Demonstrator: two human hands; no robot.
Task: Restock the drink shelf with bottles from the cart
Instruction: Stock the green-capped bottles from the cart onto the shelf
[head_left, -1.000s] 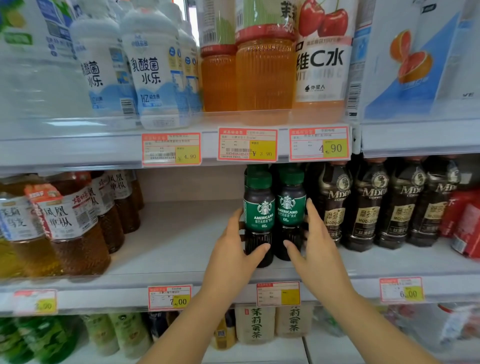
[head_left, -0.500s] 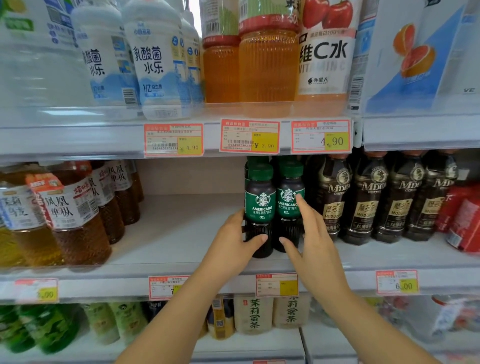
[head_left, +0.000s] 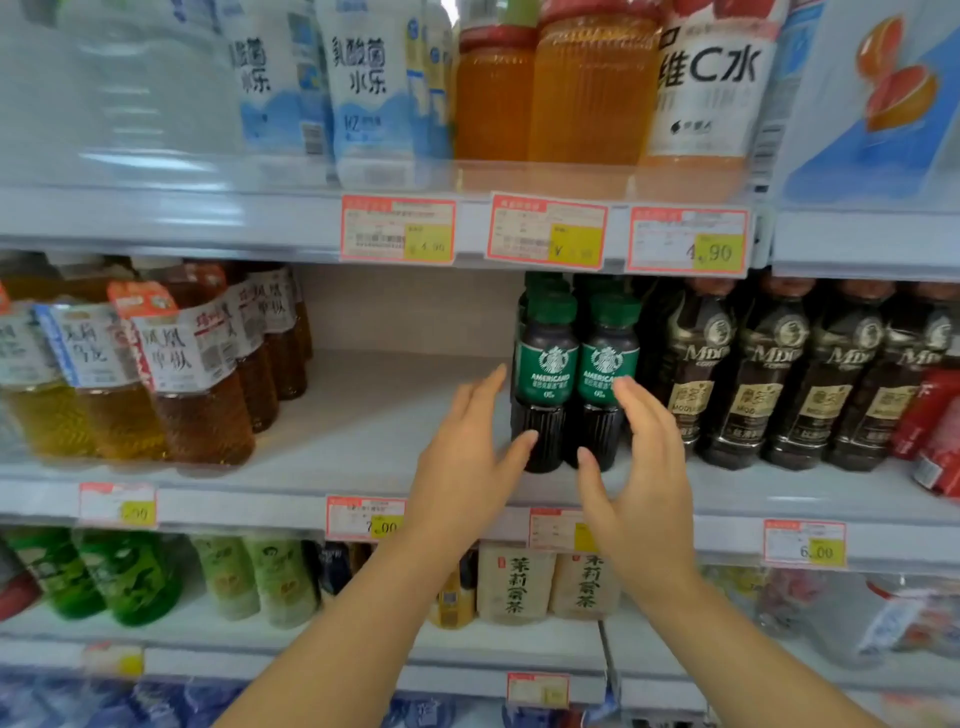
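- Two green-capped coffee bottles stand on the middle shelf.
- Left hand and right hand flank them, fingers spread, gripping nothing.
- Bare shelf space beside them suggests restocking remains; no cart visible.

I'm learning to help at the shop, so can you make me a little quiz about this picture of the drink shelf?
1. True or false: the left hand and right hand are both open, one on each side of the two green-capped Americano bottles.
2. What stands just right of the Americano bottles? A) dark coffee bottles B) milk cartons C) bananas
3. Fill in: the stretch of middle shelf between the amber tea bottles and the Americano bottles holds ____ bottles.

Key
1. True; neither hand grips a bottle.
2. A, the dark coffee bottles.
3. No; that spot is bare.
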